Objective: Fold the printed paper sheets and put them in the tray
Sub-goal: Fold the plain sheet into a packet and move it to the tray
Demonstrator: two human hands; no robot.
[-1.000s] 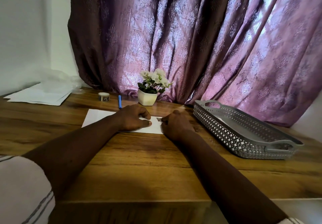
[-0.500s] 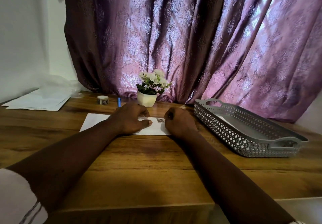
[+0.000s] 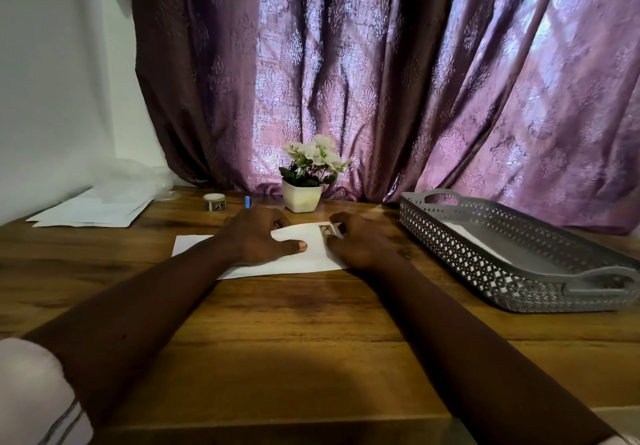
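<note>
A white printed sheet (image 3: 311, 249) lies flat on the worktop (image 3: 311, 323), with a small picture near its right end. The grey perforated tray (image 3: 485, 261) stands to the right, holding what seems a white paper (image 3: 474, 238).

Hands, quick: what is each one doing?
Left hand: open, pressing flat on the printed paper sheet.
Right hand: pinching the sheet's right edge.

both hands (image 3: 258, 236) (image 3: 360, 242) press paper (image 3: 313, 254) — tray (image 3: 485, 264) beside.
</note>
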